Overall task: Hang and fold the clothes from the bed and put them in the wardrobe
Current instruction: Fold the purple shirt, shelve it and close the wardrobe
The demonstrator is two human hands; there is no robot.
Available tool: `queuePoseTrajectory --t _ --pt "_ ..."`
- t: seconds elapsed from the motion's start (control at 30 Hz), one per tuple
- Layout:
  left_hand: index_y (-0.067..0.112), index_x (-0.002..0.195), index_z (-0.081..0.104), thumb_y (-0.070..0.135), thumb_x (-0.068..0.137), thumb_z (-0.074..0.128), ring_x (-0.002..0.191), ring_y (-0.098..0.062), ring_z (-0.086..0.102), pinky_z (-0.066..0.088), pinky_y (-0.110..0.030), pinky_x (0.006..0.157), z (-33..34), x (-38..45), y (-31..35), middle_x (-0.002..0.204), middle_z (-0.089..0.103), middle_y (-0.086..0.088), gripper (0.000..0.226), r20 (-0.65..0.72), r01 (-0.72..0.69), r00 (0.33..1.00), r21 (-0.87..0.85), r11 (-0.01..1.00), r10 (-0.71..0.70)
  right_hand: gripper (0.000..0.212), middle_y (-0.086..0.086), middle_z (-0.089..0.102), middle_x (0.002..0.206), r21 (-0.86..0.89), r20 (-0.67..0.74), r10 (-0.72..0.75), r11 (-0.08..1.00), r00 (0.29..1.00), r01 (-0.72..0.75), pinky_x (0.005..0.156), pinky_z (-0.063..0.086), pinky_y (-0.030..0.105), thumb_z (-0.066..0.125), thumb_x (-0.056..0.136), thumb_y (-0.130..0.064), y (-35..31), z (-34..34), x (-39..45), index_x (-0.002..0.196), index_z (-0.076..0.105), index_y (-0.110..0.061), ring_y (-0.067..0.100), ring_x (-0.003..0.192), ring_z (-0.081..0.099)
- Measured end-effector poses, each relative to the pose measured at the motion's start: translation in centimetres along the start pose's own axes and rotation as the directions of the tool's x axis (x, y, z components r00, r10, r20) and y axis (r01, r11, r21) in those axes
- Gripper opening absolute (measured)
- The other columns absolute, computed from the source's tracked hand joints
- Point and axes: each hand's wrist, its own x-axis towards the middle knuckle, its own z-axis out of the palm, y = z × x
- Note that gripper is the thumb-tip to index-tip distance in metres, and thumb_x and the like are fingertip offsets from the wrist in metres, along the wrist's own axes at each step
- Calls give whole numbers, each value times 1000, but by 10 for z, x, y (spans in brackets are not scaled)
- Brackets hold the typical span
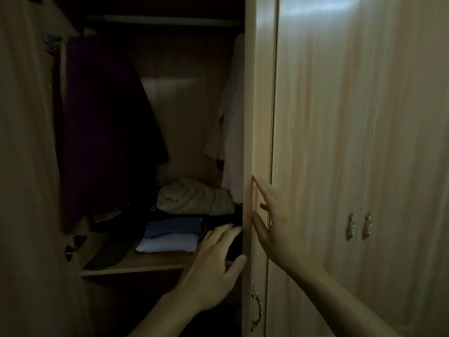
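Observation:
The wardrobe stands open in front of me, dark inside. On its wooden shelf (155, 262) lies a folded pile: a blue garment (173, 227) on a pale blue one (167, 245), with black clothes beside it. A crumpled beige garment (194, 198) lies behind. A dark purple garment (102, 132) and a white one (233, 132) hang from the rail (162, 20). My left hand (213, 268) reaches in with straight fingers over the dark clothes near the door edge. My right hand (274, 224) rests flat, fingers spread, on the middle door (258, 117).
The left door (26, 166) stands open, a dark handle (73, 244) on its inner edge. Closed doors (352, 142) with metal handles (359, 226) fill the right side. Another handle (256, 308) sits low on the middle door. The bed is out of view.

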Motion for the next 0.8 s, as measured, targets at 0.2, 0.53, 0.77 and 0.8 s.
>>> queuePoseTrajectory --t 0.2,0.53,0.77,0.8 --pt "39 151 20 55 97 41 146 -5 14 13 -31 120 -17 3 -47 158 16 21 61 -11 -1 1000 -16 1000 1 72 -12 32 151 -87 2 24 996 1000 -24 112 37 28 61 94 -16 -15 48 17 152 22 -32 -3 136 32" --pt "39 153 18 50 97 48 143 1 15 20 -27 119 -52 18 -134 158 15 21 64 -5 -15 1000 -111 994 15 89 -12 10 160 -304 146 155 947 977 -105 117 32 43 67 88 -30 -28 117 46 153 8 -41 9 147 17" --pt "34 154 17 53 98 44 146 -4 13 14 -19 112 -58 33 -165 161 10 15 66 -22 27 999 -100 995 -30 95 -7 -6 163 -473 204 245 872 948 -124 120 20 48 68 85 -45 -29 140 67 150 -2 -50 18 150 -2" --pt "34 155 17 53 98 44 146 -5 12 15 -21 115 -59 34 -168 161 10 15 66 -16 29 999 -97 995 -31 95 -5 -7 163 -502 198 231 859 953 -104 121 17 48 67 85 -47 -27 143 69 150 -2 -49 18 150 -6"
